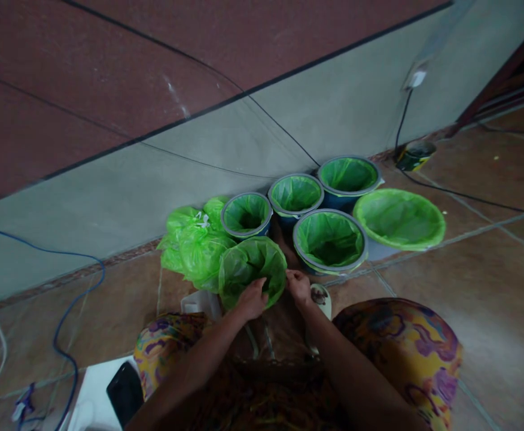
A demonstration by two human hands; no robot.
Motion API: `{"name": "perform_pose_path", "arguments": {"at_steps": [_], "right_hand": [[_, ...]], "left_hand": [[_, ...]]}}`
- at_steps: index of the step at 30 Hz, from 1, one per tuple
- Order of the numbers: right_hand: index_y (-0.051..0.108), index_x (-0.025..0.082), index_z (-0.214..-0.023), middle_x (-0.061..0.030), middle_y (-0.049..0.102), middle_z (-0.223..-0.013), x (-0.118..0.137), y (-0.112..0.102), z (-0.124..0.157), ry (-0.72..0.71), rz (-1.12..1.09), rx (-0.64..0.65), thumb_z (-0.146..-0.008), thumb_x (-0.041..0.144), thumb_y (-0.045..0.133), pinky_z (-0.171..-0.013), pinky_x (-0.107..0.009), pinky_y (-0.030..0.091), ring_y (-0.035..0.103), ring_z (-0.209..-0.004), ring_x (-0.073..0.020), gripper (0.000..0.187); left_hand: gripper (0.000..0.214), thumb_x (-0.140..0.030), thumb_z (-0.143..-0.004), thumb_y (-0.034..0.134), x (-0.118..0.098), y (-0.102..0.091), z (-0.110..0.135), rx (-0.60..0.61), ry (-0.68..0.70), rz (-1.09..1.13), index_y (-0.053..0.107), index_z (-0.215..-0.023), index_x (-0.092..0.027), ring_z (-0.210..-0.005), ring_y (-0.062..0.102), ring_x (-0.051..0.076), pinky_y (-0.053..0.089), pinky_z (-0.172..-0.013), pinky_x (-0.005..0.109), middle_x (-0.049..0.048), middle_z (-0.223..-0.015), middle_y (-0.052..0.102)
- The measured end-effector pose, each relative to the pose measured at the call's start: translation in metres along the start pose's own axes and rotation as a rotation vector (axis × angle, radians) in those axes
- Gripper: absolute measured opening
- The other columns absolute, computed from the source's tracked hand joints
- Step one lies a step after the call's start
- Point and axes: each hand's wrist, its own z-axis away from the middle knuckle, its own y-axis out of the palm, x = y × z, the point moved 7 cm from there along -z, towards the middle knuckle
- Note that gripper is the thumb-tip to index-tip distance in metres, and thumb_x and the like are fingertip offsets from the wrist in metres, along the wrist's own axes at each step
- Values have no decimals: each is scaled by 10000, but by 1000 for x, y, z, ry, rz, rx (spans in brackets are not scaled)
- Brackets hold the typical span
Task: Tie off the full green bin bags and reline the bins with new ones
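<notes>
A green plastic bag (249,266), spread open over a round pot, sits on the tiled floor straight in front of me. My left hand (253,298) grips its near rim with the fingers curled over the edge. My right hand (298,286) pinches the bag's right edge. Behind it stand several blue pots lined with green bags: one at the left (246,214), one in the middle (295,194), one at the back (349,175), one in front (330,240). A wide green-lined basin (399,218) lies at the right.
A heap of loose green bags (190,245) lies left of the pots against the grey wall (163,173). A blue cable (71,305) trails over the floor at left. A black cord (459,193) runs from a wall socket. A dark phone (125,392) rests on a white object.
</notes>
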Motion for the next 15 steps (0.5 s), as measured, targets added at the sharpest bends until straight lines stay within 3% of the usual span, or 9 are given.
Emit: {"name": "perform_pose_path", "arguments": {"at_steps": [4, 7, 10, 15], "right_hand": [[666, 187, -695, -59, 712, -681, 1, 3, 1, -4, 19, -17, -643, 425, 635, -633, -314, 496, 646, -652, -217, 246], [648, 191, -690, -55, 709, -684, 1, 4, 1, -17, 30, -33, -622, 391, 630, -638, -313, 496, 638, -635, -207, 212], [633, 192, -678, -53, 702, -684, 3, 5, 1, -38, 35, -37, -619, 394, 623, -642, -311, 490, 632, -632, -202, 211], [641, 190, -677, -33, 680, -647, 10, 8, 6, -75, 42, -4, -653, 434, 636, -617, -293, 463, 608, -606, -187, 246]], "left_hand": [[561, -156, -900, 456, -23, 13, -43, -90, -78, 158, 391, -1453, -91, -1347, 476, 205, 362, -1111, 279, 164, -1475, 491], [348, -180, -912, 456, -27, 27, -67, -52, -83, 175, 615, -1212, -101, -1126, 627, 231, 462, -971, 312, 149, -1205, 685], [252, -197, -908, 466, -22, 35, -78, -24, -73, 150, 695, -942, -96, -939, 664, 232, 481, -869, 325, 125, -954, 729], [191, -206, -864, 540, -7, 42, -80, -13, -46, 127, 691, -852, -90, -897, 644, 221, 470, -831, 303, 107, -869, 706]]}}
